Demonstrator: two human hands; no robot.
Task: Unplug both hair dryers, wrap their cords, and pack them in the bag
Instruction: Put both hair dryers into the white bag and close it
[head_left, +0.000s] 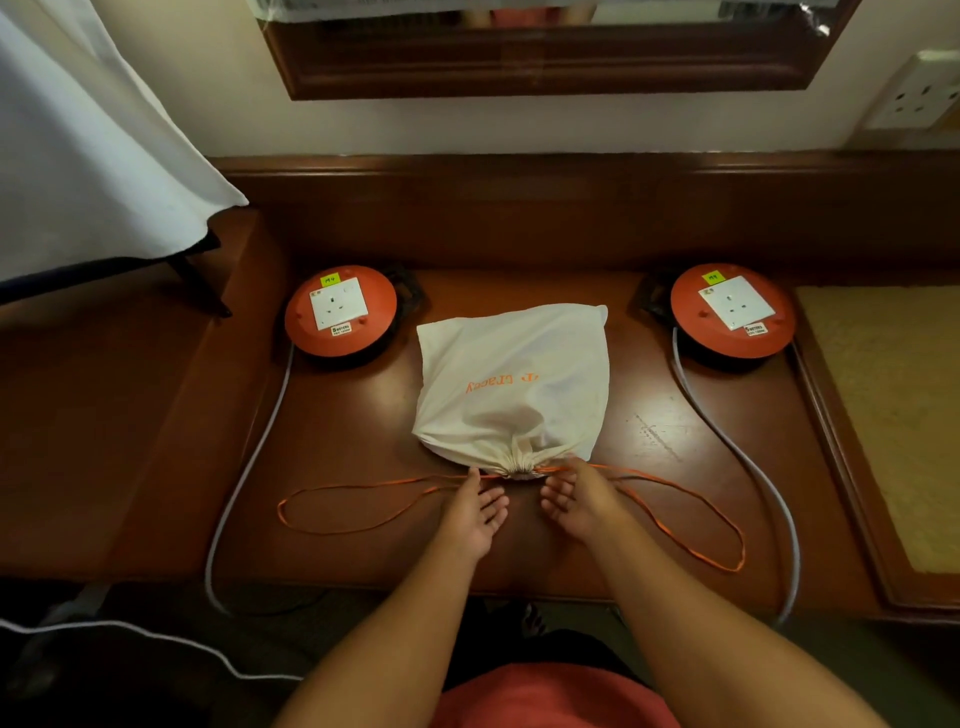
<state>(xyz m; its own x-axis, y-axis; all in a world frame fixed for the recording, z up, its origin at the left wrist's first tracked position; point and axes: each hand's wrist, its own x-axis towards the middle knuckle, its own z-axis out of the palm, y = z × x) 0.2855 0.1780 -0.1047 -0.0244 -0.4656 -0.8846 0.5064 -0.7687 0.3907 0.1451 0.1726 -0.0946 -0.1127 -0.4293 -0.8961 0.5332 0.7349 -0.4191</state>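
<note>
Printed in orange, upside down, on the cream bag (511, 384) at centre frame: "tracey". Marked "5 METERS" on white stickers on both orange reels (340, 310) (732, 310); green tags too small to read.

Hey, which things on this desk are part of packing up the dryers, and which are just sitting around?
Part of the job:
bag, cinched shut
drawstring
left hand and right hand, at the bag's neck
two reels, sockets empty

Just there:
mirror
wall socket
white cloth

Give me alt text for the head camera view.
Two hands, left hand and right hand, rest at the cinched mouth of a cream drawstring bag on a wooden desk, orange drawstring looping outward. Two orange cable reels flank it.
</note>
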